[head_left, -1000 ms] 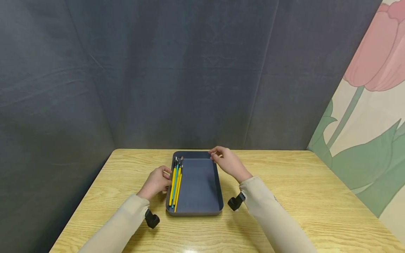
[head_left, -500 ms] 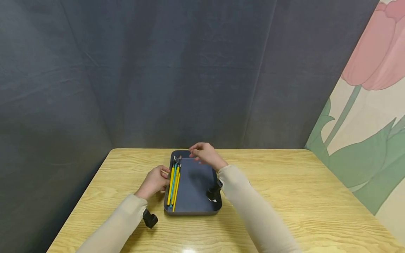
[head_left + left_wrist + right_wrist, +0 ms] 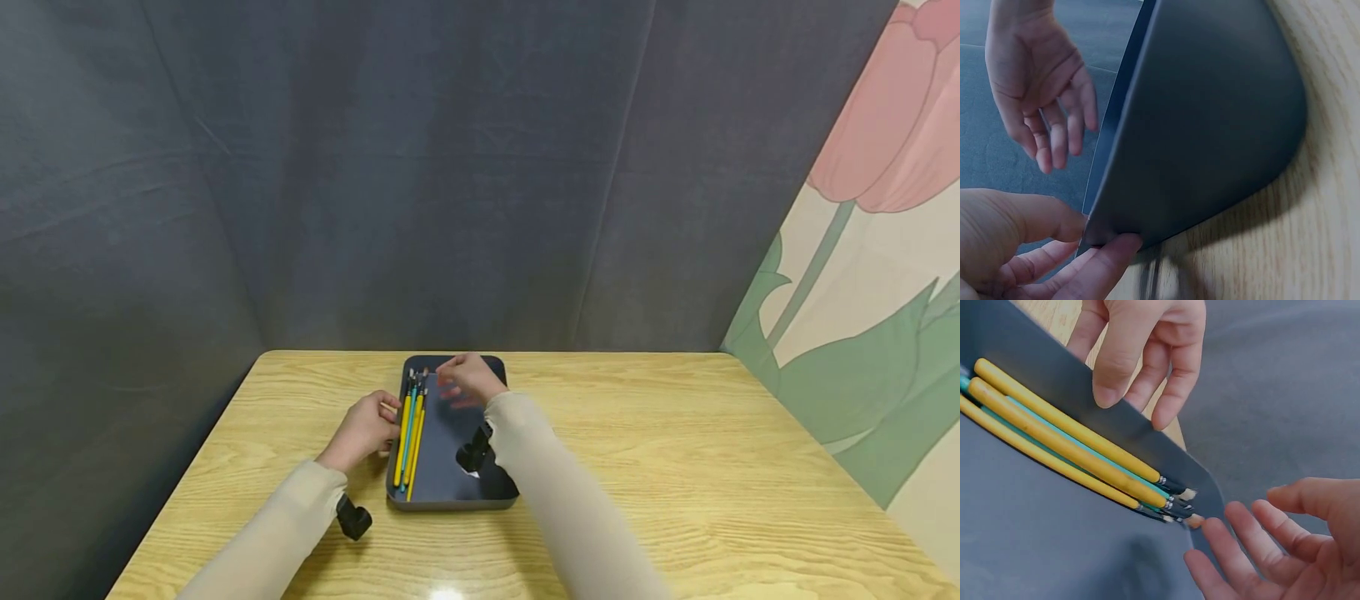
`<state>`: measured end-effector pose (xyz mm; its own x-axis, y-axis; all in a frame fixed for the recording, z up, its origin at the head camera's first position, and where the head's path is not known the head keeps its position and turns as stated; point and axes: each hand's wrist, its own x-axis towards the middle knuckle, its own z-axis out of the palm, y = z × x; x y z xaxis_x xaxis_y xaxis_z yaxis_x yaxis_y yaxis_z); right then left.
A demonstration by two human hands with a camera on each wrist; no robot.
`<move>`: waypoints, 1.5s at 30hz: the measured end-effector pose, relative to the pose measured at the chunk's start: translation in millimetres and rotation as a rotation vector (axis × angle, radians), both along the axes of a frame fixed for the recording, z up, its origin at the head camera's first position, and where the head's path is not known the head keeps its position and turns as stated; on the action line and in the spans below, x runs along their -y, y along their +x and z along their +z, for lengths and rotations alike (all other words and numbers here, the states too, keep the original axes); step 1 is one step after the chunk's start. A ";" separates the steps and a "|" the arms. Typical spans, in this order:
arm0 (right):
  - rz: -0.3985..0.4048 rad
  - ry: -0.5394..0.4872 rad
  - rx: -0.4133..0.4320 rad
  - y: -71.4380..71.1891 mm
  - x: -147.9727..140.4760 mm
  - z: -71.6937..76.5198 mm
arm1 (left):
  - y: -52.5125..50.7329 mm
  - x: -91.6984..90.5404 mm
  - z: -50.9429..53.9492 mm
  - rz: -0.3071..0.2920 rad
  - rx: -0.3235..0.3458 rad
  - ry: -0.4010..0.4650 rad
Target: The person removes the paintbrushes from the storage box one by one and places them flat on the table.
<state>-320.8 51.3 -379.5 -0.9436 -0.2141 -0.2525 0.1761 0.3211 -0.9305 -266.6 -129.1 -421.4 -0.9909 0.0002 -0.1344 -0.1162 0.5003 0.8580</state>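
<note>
A dark grey rectangular tray lies on the wooden table. Several paintbrushes, with yellow and turquoise handles, lie side by side along its left wall, bristles toward the far end. My left hand pinches the left rim, thumb at the edge and fingers against the outer wall, as the left wrist view shows. Over the far part of the tray hovers my right hand. Its fingers are loosely spread beside the bristle ends in the right wrist view, and they hold nothing.
The light wood table extends on both sides of the tray. Behind it hangs a dark grey curtain. A wall with a painted tulip stands at the right. Each wrist carries a small black camera.
My right hand has left the tray's far right corner and moved left over the tray, toward the brush tips. My left hand has kept its place at the left rim.
</note>
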 end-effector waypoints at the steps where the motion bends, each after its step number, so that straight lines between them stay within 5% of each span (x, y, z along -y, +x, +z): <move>1: -0.007 -0.006 0.013 -1.0 1.2 -2.3 | 0.1 0.4 0.0 0.001 0.004 -0.001; 15: -0.075 0.014 0.166 -1.0 18.0 -23.5 | 0.5 1.7 0.2 0.002 0.021 -0.013; 24: -0.073 0.015 0.172 5.6 30.8 -32.4 | -1.5 1.9 -0.3 0.009 0.014 -0.010; 33: -0.123 0.025 0.195 -4.5 36.4 -48.1 | -1.1 1.7 -0.6 0.008 0.010 -0.018; 45: -0.168 0.155 0.128 -2.5 46.8 -51.6 | -0.1 1.3 0.4 0.008 0.018 -0.014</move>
<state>-323.3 4.6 -431.2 -0.9207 -0.0068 -0.3901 0.3524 0.4147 -0.8390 -266.7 -130.3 -421.0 -0.9884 -0.0100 -0.1518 -0.1356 0.5109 0.8489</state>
